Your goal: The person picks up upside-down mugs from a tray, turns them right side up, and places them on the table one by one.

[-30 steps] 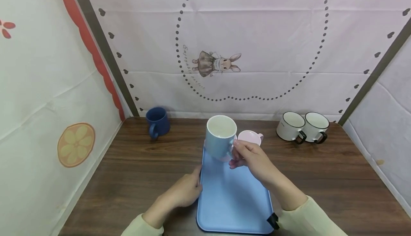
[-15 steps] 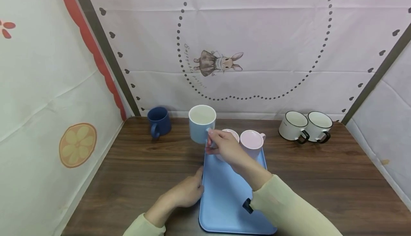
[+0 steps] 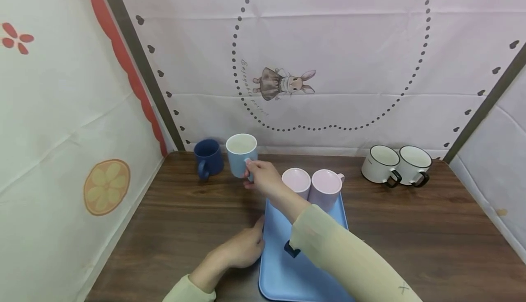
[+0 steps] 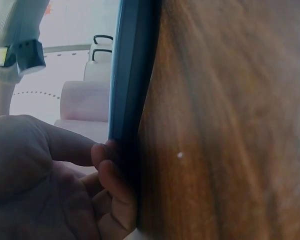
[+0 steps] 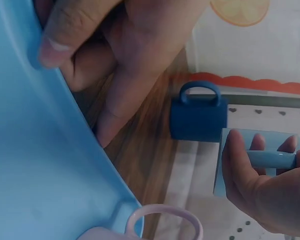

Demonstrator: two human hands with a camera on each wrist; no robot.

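My right hand [image 3: 265, 179] holds a light blue mug [image 3: 238, 160] by its handle, upright, to the right of a dark blue mug [image 3: 210, 158]. Whether its base touches the table cannot be told. In the right wrist view the fingers pass through the handle of the light blue mug [image 5: 277, 137]. My left hand [image 3: 245, 247] grips the left rim of a blue tray [image 3: 277, 274], thumb on top, as the right wrist view shows. Two pink mugs, a left one [image 3: 296, 179] and a right one [image 3: 326, 192], stand at the tray's far end, partly behind my right arm.
Two white mugs with black rims and handles, one on the left [image 3: 381, 165] and one on the right [image 3: 415, 163], stand at the back right of the wooden table [image 3: 411, 229]. A printed cloth wall [image 3: 349, 65] closes off the back, and others rise at the sides.
My right hand has carried the light blue mug leftward from over the tray to beside the dark blue mug, uncovering the left pink mug. My left hand stays at the tray's rim.
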